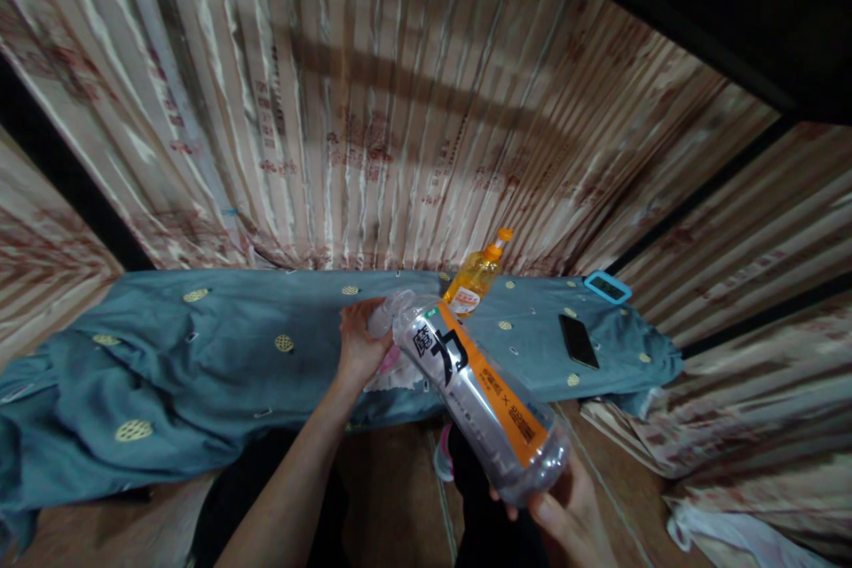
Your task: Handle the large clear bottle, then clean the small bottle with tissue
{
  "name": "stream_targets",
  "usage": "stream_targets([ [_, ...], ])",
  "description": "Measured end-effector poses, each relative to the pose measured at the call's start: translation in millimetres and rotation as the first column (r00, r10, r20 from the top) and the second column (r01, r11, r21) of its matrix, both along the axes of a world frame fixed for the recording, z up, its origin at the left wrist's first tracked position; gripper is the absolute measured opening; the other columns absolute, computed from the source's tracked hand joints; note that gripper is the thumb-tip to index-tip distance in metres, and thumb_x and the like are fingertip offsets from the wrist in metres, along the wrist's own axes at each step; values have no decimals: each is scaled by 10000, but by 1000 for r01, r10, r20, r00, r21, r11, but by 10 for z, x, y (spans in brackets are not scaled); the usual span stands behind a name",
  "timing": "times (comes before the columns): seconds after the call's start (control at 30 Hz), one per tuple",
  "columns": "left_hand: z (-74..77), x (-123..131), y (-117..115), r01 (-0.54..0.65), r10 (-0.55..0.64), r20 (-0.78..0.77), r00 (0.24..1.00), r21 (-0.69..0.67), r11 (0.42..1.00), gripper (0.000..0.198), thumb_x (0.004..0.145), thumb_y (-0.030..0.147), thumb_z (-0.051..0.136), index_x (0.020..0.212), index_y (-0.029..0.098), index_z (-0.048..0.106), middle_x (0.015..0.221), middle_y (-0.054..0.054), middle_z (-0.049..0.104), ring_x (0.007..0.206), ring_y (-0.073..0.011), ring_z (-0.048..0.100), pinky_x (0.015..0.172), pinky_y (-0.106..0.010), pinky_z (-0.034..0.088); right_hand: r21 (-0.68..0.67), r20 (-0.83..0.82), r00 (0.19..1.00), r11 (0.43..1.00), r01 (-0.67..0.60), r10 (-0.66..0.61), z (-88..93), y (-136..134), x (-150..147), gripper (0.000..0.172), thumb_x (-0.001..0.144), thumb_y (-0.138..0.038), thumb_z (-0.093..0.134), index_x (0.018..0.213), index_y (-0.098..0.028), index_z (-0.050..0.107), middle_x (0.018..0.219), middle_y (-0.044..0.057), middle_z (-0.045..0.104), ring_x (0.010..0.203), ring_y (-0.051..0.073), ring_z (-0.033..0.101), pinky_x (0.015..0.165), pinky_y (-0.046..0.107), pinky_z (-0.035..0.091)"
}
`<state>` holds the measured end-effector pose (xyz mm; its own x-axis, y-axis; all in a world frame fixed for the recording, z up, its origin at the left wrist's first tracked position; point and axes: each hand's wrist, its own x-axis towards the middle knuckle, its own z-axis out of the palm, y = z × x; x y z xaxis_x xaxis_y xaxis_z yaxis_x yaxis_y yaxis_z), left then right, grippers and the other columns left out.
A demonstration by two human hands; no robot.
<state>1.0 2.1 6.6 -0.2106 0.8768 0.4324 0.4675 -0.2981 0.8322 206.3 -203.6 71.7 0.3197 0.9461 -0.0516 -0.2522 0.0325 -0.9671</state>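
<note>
A large clear plastic drink bottle with an orange and silver label lies tilted in front of me, its base low at the right. My right hand grips it by the base. At its upper left end, my left hand is closed around a small clear plastic container, which meets the bottle's neck. How the two join I cannot tell. Behind the bottle stands a pump bottle of yellow liquid with an orange top. Below my left hand, a white tissue-like sheet with something pink lies partly hidden.
The bench-like surface has a blue-green patterned cloth. At its right lie a black phone and a blue-framed device. Pleated curtains hang behind and at both sides. A white bag is on the floor at right.
</note>
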Motion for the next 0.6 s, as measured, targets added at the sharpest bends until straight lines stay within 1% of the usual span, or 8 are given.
stream_targets([
  [0.13,-11,-7,4,17,-17,-3,1000,15,1000,362,675,318,725,1012,188,736,1003,-96,746,1007,-311,628,919,-462,498,2,3,1000,1000,1,-1,9,2,-7,740,551,-458,951,1201,-239,675,1202,130,765,1154,389,679,585,321,540],
  [0.23,-21,-8,10,5,-5,-14,1000,10,1000,364,676,323,717,1017,199,735,1005,-87,744,1014,-309,627,917,-457,498,0,10,1000,1000,0,0,0,6,1,764,540,-483,953,1206,-241,667,1153,125,776,1166,401,674,600,332,551],
  [0.33,-26,-6,13,5,-5,-12,1000,2,1000,366,671,304,719,1022,202,732,1008,-80,746,1019,-306,630,930,-459,497,4,27,1000,1000,-11,11,-4,8,3,767,556,-493,940,1220,-228,663,1113,134,784,1142,401,683,628,352,566],
  [0.43,-26,-5,12,5,-5,-10,1000,2,1000,371,665,283,727,1026,196,730,1008,-82,744,1026,-309,630,933,-462,502,12,41,999,1000,-3,3,1,4,2,758,569,-480,932,1230,-227,660,1139,137,777,1094,383,701,635,356,568],
  [0.6,-23,0,6,-7,7,-13,1000,-11,1000,371,662,262,728,1028,202,728,1012,-80,740,1031,-308,622,930,-459,502,-6,35,999,1000,-1,2,20,-1,0,769,556,-475,945,1229,-224,671,976,111,797,1028,374,713,615,350,555],
])
